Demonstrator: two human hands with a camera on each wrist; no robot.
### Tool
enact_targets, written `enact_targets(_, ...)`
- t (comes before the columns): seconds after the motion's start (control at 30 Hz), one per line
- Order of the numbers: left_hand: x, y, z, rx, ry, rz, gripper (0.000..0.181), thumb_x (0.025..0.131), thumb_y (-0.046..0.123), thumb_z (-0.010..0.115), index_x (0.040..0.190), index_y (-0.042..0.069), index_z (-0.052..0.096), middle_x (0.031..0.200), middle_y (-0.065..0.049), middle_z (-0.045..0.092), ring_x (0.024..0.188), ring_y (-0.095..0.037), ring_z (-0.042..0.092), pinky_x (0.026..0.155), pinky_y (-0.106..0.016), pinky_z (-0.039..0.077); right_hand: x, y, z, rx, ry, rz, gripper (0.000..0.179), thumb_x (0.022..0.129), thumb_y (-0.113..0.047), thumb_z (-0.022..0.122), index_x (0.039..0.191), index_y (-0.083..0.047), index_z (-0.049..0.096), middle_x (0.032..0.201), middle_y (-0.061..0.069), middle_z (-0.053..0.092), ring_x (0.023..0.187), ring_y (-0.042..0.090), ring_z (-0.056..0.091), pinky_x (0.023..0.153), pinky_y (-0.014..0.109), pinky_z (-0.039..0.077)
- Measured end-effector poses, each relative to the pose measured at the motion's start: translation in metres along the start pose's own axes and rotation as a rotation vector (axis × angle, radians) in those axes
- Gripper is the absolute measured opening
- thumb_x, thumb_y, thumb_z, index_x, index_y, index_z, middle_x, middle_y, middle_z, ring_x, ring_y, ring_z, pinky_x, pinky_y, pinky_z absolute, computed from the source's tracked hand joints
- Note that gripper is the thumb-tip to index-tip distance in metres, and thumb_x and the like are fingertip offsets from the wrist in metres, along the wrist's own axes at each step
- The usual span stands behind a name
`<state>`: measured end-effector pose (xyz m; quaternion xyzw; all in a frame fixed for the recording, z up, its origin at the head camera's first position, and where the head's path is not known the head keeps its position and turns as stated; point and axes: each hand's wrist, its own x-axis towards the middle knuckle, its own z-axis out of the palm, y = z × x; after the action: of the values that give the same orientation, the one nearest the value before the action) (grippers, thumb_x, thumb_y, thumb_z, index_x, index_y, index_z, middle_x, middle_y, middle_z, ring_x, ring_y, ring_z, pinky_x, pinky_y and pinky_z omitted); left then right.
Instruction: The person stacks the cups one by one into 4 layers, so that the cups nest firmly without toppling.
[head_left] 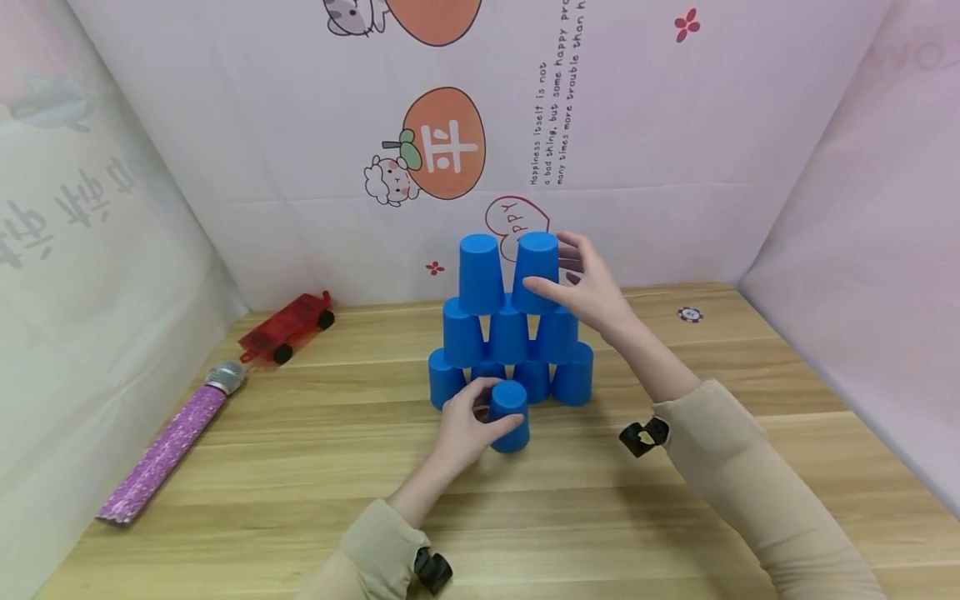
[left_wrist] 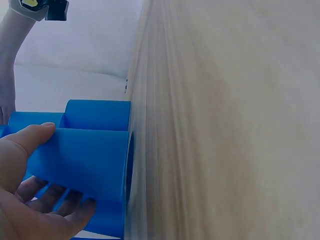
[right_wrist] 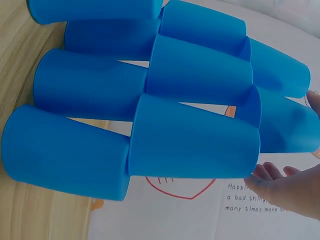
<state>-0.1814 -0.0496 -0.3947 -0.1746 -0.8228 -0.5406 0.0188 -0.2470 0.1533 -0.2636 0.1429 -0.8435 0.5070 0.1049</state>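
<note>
Blue cups stand upside down in a stacked pyramid, with two cups in its top row. My right hand holds the right top cup, thumb across its front and fingers at its far right side. Beside it stands the left top cup. In front of the bottom row, a single blue cup rests upside down on the table, and my left hand grips it between thumb and fingers. The right wrist view shows the stacked rows sideways, with a middle-row cup close to the right hand.
On the wooden table, a pink glittery microphone and a red toy car lie to the left. A small round chip lies at the back right. A printed white cloth hangs behind the pyramid.
</note>
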Motion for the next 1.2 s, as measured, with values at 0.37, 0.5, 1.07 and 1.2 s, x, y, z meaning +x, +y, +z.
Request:
enact_targets(0.37, -0.01, 0.029, -0.018, -0.097, 0.054, 0.005, 0.044, 0.082, 0.019, 0.073, 0.122, 0.011, 0.057, 0.126, -0.011, 0.06, 0.117, -0.032, 0.057, 0.098, -0.052, 0.046, -0.02, 0.018, -0.027, 0.029, -0.017, 0.08, 0.082, 0.086, -0.036, 0.067, 0.149, -0.014, 0.018, 0.151, 0.015, 0.031, 0.139, 0.033, 0.03, 0.114, 0.052, 0.026)
enact_targets(0.5, -0.012, 0.045, -0.031, -0.103, 0.086, 0.029, 0.045, 0.082, 0.019, 0.073, 0.123, 0.011, 0.056, 0.127, -0.01, 0.059, 0.119, -0.032, 0.056, 0.098, -0.055, 0.045, -0.031, 0.033, -0.038, 0.053, -0.057, 0.119, 0.082, 0.088, -0.035, 0.065, 0.149, -0.011, 0.016, 0.151, 0.018, 0.029, 0.14, 0.035, 0.028, 0.114, 0.054, 0.025)
enact_targets(1.07, 0.018, 0.129, -0.094, 0.007, 0.149, 0.26, 0.049, 0.084, 0.027, 0.071, 0.128, 0.013, 0.054, 0.125, -0.005, 0.06, 0.111, -0.019, 0.06, 0.097, -0.041, 0.049, -0.069, 0.093, -0.051, 0.07, -0.219, 0.255, 0.077, 0.091, -0.026, 0.062, 0.149, -0.004, 0.016, 0.148, 0.026, 0.03, 0.137, 0.044, 0.028, 0.109, 0.059, 0.028)
enact_targets(1.2, 0.027, 0.145, -0.103, 0.008, 0.167, 0.295, 0.049, 0.084, 0.028, 0.07, 0.129, 0.015, 0.054, 0.125, -0.003, 0.06, 0.109, -0.017, 0.06, 0.096, -0.039, 0.05, -0.076, 0.103, -0.042, 0.085, -0.231, 0.285, 0.072, 0.091, -0.023, 0.061, 0.147, 0.0, 0.02, 0.146, 0.029, 0.033, 0.135, 0.044, 0.032, 0.109, 0.056, 0.031)
